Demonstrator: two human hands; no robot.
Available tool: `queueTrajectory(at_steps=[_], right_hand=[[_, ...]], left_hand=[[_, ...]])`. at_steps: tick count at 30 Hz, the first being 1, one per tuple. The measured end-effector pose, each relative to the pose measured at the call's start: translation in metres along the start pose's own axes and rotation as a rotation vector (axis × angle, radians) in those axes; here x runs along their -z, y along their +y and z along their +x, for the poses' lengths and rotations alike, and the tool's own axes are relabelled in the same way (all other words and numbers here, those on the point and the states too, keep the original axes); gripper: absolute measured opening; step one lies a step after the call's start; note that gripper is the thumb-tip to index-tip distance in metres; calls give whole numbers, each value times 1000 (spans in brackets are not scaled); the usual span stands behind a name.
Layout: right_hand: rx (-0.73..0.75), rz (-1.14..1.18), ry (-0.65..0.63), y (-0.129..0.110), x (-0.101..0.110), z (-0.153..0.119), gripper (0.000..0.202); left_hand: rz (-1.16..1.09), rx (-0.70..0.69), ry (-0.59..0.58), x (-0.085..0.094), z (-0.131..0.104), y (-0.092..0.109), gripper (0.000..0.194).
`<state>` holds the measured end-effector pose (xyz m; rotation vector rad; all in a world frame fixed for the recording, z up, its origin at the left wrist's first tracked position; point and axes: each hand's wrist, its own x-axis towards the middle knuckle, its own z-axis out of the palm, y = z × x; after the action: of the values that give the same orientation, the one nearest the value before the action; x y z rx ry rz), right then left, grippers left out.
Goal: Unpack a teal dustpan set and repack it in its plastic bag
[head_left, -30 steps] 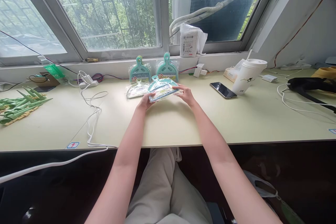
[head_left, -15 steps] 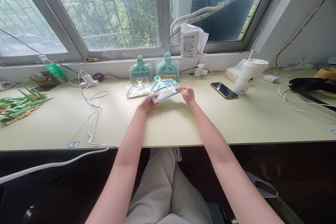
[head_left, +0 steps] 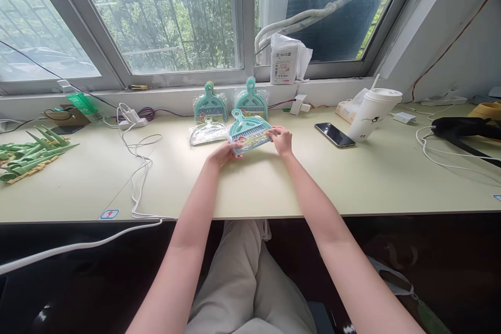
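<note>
Between my hands is a teal mini dustpan and brush set (head_left: pixel 250 129) in clear plastic wrapping, tilted up above the table. My left hand (head_left: pixel 224 153) grips its lower left corner. At its right edge, the fingers of my right hand (head_left: pixel 280 141) pinch the wrapping. Behind it, two more wrapped teal dustpan sets, one on the left (head_left: pixel 210 103) and one on the right (head_left: pixel 251 98), lean against the window ledge. A paler wrapped dustpan set (head_left: pixel 207 131) lies on the table just left of the held one.
To the right are a phone (head_left: pixel 334 134), a white paper cup with a straw (head_left: pixel 371 115) and a black strap-like object (head_left: pixel 462 133). White cables (head_left: pixel 143 167) trail over the table's left part, past green pointed pieces (head_left: pixel 35 154). A tissue pack (head_left: pixel 285 60) stands on the ledge.
The held dustpan set has been tipped more upright, so its brush and printed label show more clearly with less glare. Both hands keep their hold in nearly the same place.
</note>
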<state>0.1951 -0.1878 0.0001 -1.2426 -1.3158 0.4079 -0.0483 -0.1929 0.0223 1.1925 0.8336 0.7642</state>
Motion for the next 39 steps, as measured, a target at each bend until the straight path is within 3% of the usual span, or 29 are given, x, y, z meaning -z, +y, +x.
queueTrajectory(at_steps=[9,15,18,22,29,39], right_hand=[[-108,60,-17,1,-1,2,16],[-62,-7,-16,-3,-1,-1,12],[-70,-45,-2,-4,0,-2,29],[-254,130,-42,-4,2,-1,59],[-557,457,-143,-7,5,-1,8],[-654,499,-184,-15,5,-2,20]], left_hand=[[23,12,-3,0,-2,0,41],[56,10,-19,-3,-4,1,38],[65,12,-22,-3,-5,1,38],[83,4,-35,-1,-4,0,39],[96,-3,-53,2,-1,-3,41],[116,3,-61,-2,-3,0,48]])
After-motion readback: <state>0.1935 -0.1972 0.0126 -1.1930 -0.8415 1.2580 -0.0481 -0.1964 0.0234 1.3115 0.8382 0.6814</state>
